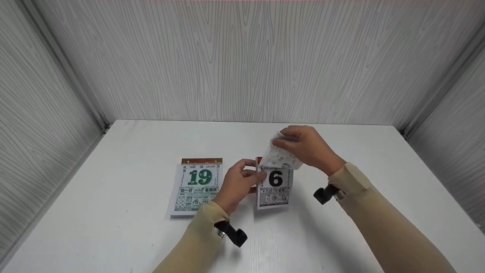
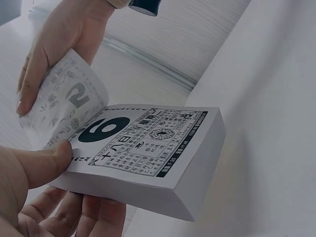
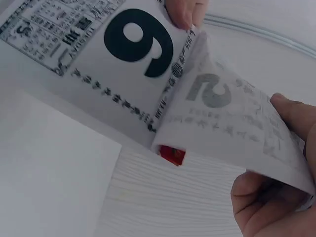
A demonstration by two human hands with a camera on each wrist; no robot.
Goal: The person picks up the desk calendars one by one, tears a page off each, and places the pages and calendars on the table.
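Observation:
A thick tear-off calendar point(image 1: 273, 189) showing a black 6 is held up over the white table. My left hand point(image 1: 239, 183) grips its left edge, thumb on the front page and fingers behind, as the left wrist view shows. My right hand point(image 1: 308, 147) pinches a thin page point(image 3: 217, 118) folded up and back over the top. A reversed 5 shows through that page, and its upper edge still meets the calendar's head. In the right wrist view a bit of the red binding point(image 3: 172, 154) peeks out beneath the page.
To the left of my left hand, a second calendar point(image 1: 198, 189) with a green 19 and a brown-gold top strip lies on the white table point(image 1: 125, 227). Grey wood-grain panels point(image 1: 242, 60) stand behind and at both sides.

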